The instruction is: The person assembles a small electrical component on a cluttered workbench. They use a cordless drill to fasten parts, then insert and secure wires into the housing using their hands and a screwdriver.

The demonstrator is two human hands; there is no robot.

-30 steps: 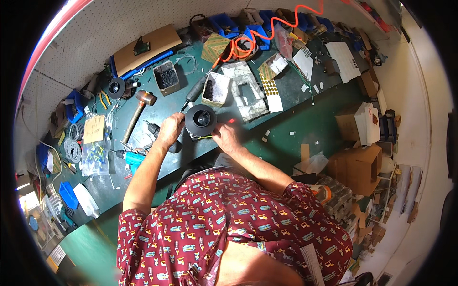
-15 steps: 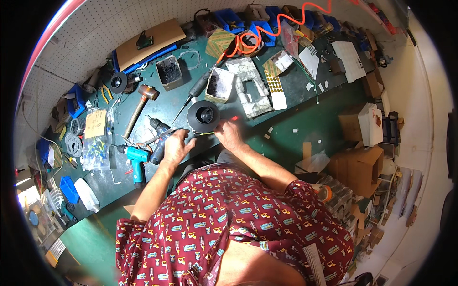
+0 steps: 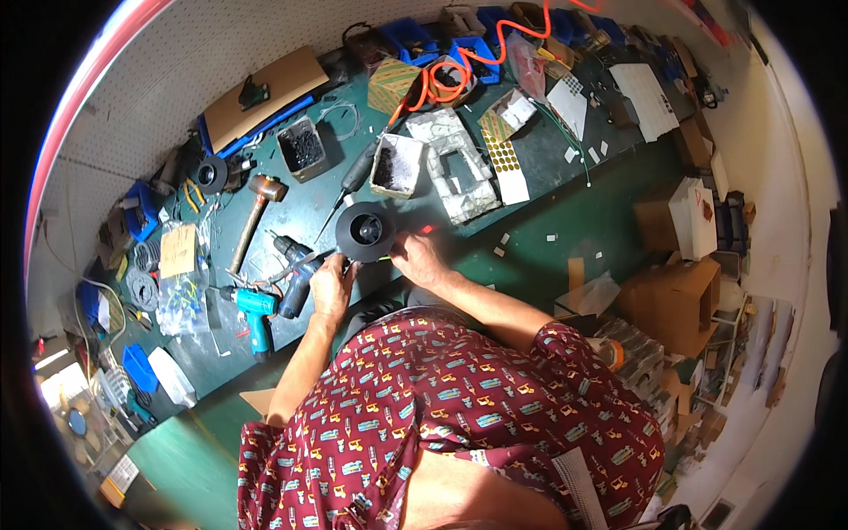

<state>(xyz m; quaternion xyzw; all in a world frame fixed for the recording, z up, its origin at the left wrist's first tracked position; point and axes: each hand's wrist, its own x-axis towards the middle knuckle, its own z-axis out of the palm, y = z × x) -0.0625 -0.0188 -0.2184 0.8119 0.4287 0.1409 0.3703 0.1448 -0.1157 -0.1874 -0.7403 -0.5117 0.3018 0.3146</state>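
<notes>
A black round fan (image 3: pixel 367 231), with a wide flat rim and a hub in its centre opening, sits at the bench's front edge. My right hand (image 3: pixel 421 261) is closed against its right rim, fingertips partly hidden. My left hand (image 3: pixel 332 288) has its fingers drawn together at the fan's lower left edge; what they pinch is too small to make out. A thin yellow-green piece shows between the hands, and a small red piece (image 3: pixel 427 230) lies just beyond my right hand. Left of my left hand lie a dark power drill (image 3: pixel 296 281) and a teal power drill (image 3: pixel 256 305).
A hammer (image 3: pixel 256 216), an electric screwdriver (image 3: pixel 358 168) on an orange coiled hose (image 3: pixel 430 88), and boxes of dark small parts (image 3: pixel 302 148) lie beyond. White foam packing (image 3: pixel 464 181) stands to the right. Cardboard boxes (image 3: pixel 671 305) crowd the floor at right.
My left hand has come right to the fan's edge and drawn its fingers together. The whole view has shifted slightly; my right hand stays beside the fan.
</notes>
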